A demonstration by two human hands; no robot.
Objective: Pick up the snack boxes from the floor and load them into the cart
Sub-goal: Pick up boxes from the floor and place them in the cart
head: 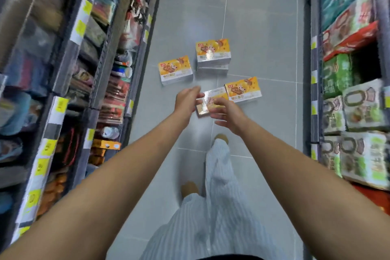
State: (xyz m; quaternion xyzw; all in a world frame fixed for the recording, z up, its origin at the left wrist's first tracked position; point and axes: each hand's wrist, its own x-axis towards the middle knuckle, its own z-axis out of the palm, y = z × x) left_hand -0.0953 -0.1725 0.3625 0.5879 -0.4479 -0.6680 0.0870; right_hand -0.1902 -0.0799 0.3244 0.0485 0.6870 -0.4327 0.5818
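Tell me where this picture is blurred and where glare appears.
Head view: motion blur smears the left hand, the right hand and the left shelves; glare streaks the box between them and the stacked box.

Bright, motion-blurred, wide-angle edge distortion.

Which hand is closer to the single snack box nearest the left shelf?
Left. The left hand is just short of that snack box; the right hand sits farther right, past another box.
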